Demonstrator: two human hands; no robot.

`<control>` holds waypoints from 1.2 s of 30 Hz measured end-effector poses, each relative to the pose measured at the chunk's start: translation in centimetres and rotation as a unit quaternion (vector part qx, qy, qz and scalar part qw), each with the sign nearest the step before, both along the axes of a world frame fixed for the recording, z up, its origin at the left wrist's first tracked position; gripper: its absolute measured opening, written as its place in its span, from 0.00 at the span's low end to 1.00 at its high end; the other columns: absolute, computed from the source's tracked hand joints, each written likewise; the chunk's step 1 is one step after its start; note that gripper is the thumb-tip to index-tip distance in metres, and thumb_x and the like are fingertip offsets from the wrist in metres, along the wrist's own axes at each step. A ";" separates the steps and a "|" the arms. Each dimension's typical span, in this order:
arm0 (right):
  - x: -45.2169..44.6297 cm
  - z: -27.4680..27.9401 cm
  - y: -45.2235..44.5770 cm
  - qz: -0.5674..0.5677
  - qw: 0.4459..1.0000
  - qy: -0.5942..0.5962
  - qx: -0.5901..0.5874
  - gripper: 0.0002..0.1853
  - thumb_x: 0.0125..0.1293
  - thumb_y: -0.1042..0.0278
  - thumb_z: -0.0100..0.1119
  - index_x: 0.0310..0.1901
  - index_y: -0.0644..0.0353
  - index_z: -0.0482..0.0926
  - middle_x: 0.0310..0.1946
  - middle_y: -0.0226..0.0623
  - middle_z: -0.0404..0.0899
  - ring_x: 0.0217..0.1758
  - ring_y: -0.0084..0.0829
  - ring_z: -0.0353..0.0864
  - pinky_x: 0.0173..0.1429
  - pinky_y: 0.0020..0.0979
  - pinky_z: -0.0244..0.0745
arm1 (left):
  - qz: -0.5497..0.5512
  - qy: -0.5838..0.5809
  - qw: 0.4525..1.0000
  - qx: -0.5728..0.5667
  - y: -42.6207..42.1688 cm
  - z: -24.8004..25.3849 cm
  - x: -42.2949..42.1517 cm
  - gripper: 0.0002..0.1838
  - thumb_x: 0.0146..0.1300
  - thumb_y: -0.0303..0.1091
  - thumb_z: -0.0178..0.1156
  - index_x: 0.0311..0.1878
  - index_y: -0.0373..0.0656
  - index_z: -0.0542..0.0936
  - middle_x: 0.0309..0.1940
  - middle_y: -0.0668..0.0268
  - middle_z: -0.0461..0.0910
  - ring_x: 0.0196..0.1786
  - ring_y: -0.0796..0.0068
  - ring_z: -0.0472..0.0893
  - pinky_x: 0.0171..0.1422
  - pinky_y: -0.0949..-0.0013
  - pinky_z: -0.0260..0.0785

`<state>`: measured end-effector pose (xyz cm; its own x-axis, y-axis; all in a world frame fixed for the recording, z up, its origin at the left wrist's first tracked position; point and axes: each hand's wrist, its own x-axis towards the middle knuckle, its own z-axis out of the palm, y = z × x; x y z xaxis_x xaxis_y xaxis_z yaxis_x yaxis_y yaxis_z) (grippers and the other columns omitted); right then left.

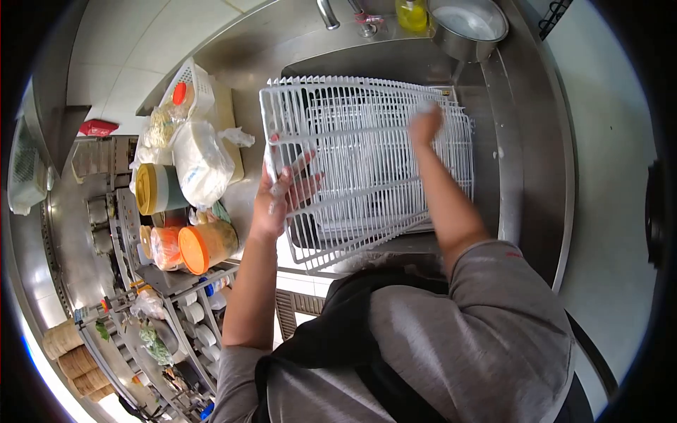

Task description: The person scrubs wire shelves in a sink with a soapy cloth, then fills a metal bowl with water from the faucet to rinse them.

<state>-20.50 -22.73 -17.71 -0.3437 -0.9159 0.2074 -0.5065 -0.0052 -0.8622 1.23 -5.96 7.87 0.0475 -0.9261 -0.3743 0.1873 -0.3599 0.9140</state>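
L hand [271, 201] grips wire rack [352, 133] by its side edge, prob. to steady it, over more racks [463, 141] in sink [395, 53]. R hand [426, 127] blurred over rack's other side; can't tell grip. Pot [469, 51] & yellow bottle [412, 15] behind, likely for easy reach.

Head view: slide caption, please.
Left hand grips a white wire rack over a stainless-steel sink; right hand blurs above it.

Rack [352, 134]: white, parallel-bar pattern. Jar lid [193, 250]: orange. Bottle [412, 14]: yellow. Shirt [508, 303]: grey. Apron [331, 338]: black.
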 end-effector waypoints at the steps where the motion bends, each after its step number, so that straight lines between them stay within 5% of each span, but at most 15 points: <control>1: 5.2 2.4 -0.5 -0.040 0.987 -0.076 -0.134 0.08 0.57 0.78 0.43 0.36 0.64 0.72 0.33 0.47 0.72 0.38 0.44 0.72 0.47 0.40 0.66 | 0.004 0.007 1.000 -0.006 -0.2 0.3 -0.3 0.34 0.66 0.44 0.50 0.70 0.59 0.45 0.61 0.50 0.65 0.53 0.52 0.75 0.57 0.56 0.70; 2: 8.4 9.6 0.3 0.031 0.973 -0.157 -0.168 0.08 0.61 0.73 0.42 0.35 0.63 0.73 0.36 0.47 0.72 0.43 0.45 0.71 0.51 0.41 0.64 | 0.009 0.015 1.000 -0.012 -0.4 0.5 -0.8 0.31 0.68 0.41 0.48 0.70 0.57 0.46 0.60 0.49 0.66 0.52 0.53 0.76 0.56 0.56 0.71; 3: 12.0 13.5 1.2 0.110 0.967 -0.216 -0.076 0.13 0.56 0.80 0.47 0.43 0.58 0.75 0.46 0.45 0.71 0.53 0.42 0.68 0.59 0.41 0.62 | 0.009 0.014 1.000 -0.008 -0.6 0.2 -0.6 0.31 0.68 0.41 0.48 0.70 0.57 0.46 0.60 0.49 0.66 0.52 0.53 0.76 0.56 0.56 0.71; 4: 13.5 17.4 1.9 0.221 0.948 -0.138 -0.182 0.13 0.56 0.77 0.50 0.42 0.53 0.76 0.45 0.42 0.73 0.52 0.42 0.70 0.57 0.41 0.62 | 0.024 -0.008 1.000 0.011 -0.7 -0.3 -0.2 0.32 0.68 0.41 0.48 0.70 0.58 0.46 0.60 0.50 0.67 0.52 0.55 0.77 0.56 0.57 0.71; 6: 12.4 20.8 2.6 0.211 0.941 -0.089 -0.250 0.14 0.54 0.77 0.52 0.42 0.49 0.76 0.43 0.40 0.75 0.50 0.42 0.71 0.56 0.41 0.63 | 0.036 -0.032 0.998 0.032 -1.2 -0.5 -0.3 0.32 0.68 0.41 0.48 0.70 0.58 0.46 0.59 0.50 0.67 0.51 0.56 0.77 0.55 0.58 0.71; 9: 7.5 12.8 -2.8 0.118 0.962 -0.074 -0.233 0.16 0.54 0.81 0.46 0.42 0.54 0.78 0.42 0.42 0.77 0.50 0.42 0.74 0.56 0.39 0.66 | 0.016 -0.022 1.000 -0.007 -1.6 0.0 -0.6 0.32 0.67 0.41 0.49 0.70 0.56 0.47 0.58 0.50 0.69 0.51 0.57 0.77 0.55 0.59 0.72; 12: -3.0 -2.6 -6.7 0.069 0.994 0.042 -0.074 0.16 0.54 0.82 0.46 0.41 0.59 0.80 0.39 0.43 0.80 0.47 0.43 0.78 0.54 0.37 0.69 | 0.031 -0.036 0.999 -0.020 -1.1 -0.9 0.1 0.33 0.67 0.42 0.50 0.70 0.55 0.46 0.58 0.50 0.69 0.51 0.57 0.77 0.55 0.59 0.71; 14: -7.1 -7.8 -7.8 -0.013 1.000 -0.025 0.003 0.15 0.55 0.80 0.45 0.41 0.59 0.80 0.36 0.42 0.80 0.44 0.45 0.78 0.50 0.40 0.72 | 0.036 -0.032 0.999 -0.017 -1.5 -0.8 -0.1 0.34 0.67 0.40 0.50 0.71 0.56 0.46 0.58 0.50 0.69 0.51 0.57 0.77 0.54 0.59 0.72; 18: -9.0 -8.7 -7.0 -0.045 0.970 0.184 0.155 0.22 0.58 0.77 0.42 0.55 0.57 0.72 0.44 0.50 0.77 0.46 0.51 0.76 0.53 0.44 0.70 | 0.043 -0.025 0.999 -0.008 -2.0 -0.5 -0.7 0.34 0.67 0.39 0.50 0.71 0.57 0.45 0.58 0.49 0.68 0.52 0.56 0.77 0.54 0.60 0.72; 19: -10.1 -9.6 -6.3 -0.008 0.973 0.147 0.177 0.21 0.60 0.74 0.38 0.56 0.59 0.69 0.47 0.53 0.74 0.47 0.54 0.75 0.54 0.47 0.69 | 0.041 -0.024 0.999 -0.011 -2.0 -0.5 -0.6 0.34 0.67 0.40 0.50 0.71 0.57 0.45 0.58 0.49 0.68 0.52 0.56 0.77 0.55 0.60 0.72; 22: -10.4 -11.8 -1.1 -0.008 0.957 0.259 0.133 0.22 0.56 0.77 0.43 0.55 0.64 0.68 0.44 0.56 0.74 0.47 0.52 0.74 0.51 0.45 0.70 | 0.058 -0.029 0.996 -0.054 -1.6 -1.7 -0.2 0.34 0.66 0.42 0.51 0.71 0.56 0.47 0.59 0.48 0.67 0.52 0.55 0.77 0.55 0.59 0.72; 27: -10.6 -5.3 10.7 -0.017 0.955 -0.051 0.292 0.18 0.66 0.70 0.36 0.52 0.73 0.68 0.46 0.58 0.72 0.48 0.51 0.74 0.47 0.48 0.71 | 0.068 -0.018 0.997 -0.019 -0.8 -2.2 0.8 0.33 0.67 0.41 0.49 0.71 0.55 0.47 0.60 0.48 0.66 0.54 0.51 0.75 0.56 0.58 0.70; 32: -11.1 -4.4 15.1 0.114 0.801 0.104 0.578 0.19 0.63 0.73 0.42 0.55 0.70 0.66 0.50 0.55 0.71 0.49 0.48 0.75 0.50 0.43 0.72 | 0.064 -0.029 0.997 -0.025 -1.3 -1.4 -0.2 0.29 0.68 0.38 0.45 0.70 0.44 0.52 0.58 0.51 0.69 0.53 0.57 0.77 0.57 0.62 0.69; 35: -10.7 -15.4 17.0 0.194 0.767 0.299 0.533 0.15 0.61 0.71 0.50 0.46 0.73 0.74 0.49 0.54 0.70 0.51 0.44 0.71 0.54 0.42 0.67 | 0.041 -0.037 0.998 0.021 -1.5 -1.0 -0.3 0.30 0.66 0.45 0.48 0.66 0.39 0.59 0.57 0.52 0.71 0.52 0.60 0.77 0.56 0.64 0.69; 36: -10.2 -11.2 16.1 0.240 0.745 0.296 0.547 0.15 0.62 0.71 0.49 0.47 0.72 0.73 0.49 0.53 0.69 0.52 0.44 0.70 0.55 0.42 0.66 | 0.043 -0.034 0.998 0.013 -1.4 -0.8 -0.4 0.30 0.66 0.45 0.48 0.66 0.39 0.59 0.57 0.52 0.71 0.52 0.60 0.77 0.56 0.64 0.69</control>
